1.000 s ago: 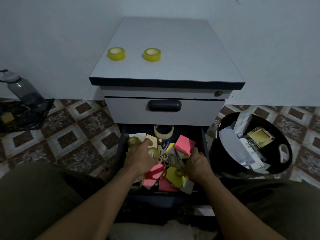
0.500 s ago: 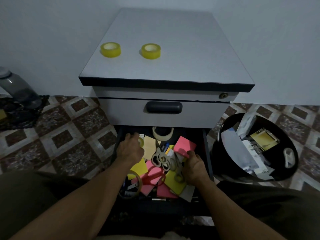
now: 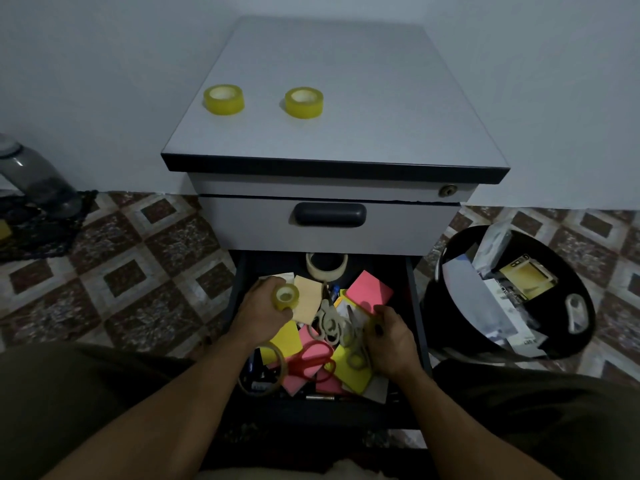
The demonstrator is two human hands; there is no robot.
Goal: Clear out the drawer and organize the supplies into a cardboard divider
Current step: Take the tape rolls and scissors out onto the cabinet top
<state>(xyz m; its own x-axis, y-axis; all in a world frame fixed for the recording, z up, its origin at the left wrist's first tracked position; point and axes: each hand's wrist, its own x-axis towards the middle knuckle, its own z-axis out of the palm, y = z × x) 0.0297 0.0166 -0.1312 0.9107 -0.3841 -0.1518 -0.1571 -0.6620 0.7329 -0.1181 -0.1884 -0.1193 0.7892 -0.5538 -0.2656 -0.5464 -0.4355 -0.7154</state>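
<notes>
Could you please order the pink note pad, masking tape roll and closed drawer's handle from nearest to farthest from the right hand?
1. pink note pad, just beyond the right hand in the open drawer.
2. masking tape roll, at that drawer's back, further left.
3. handle, higher up on the closed drawer.

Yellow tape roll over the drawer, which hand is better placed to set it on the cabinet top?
Left. The left hand holds the tape roll in its fingers; the right hand is low in the drawer among the scissors.
</notes>
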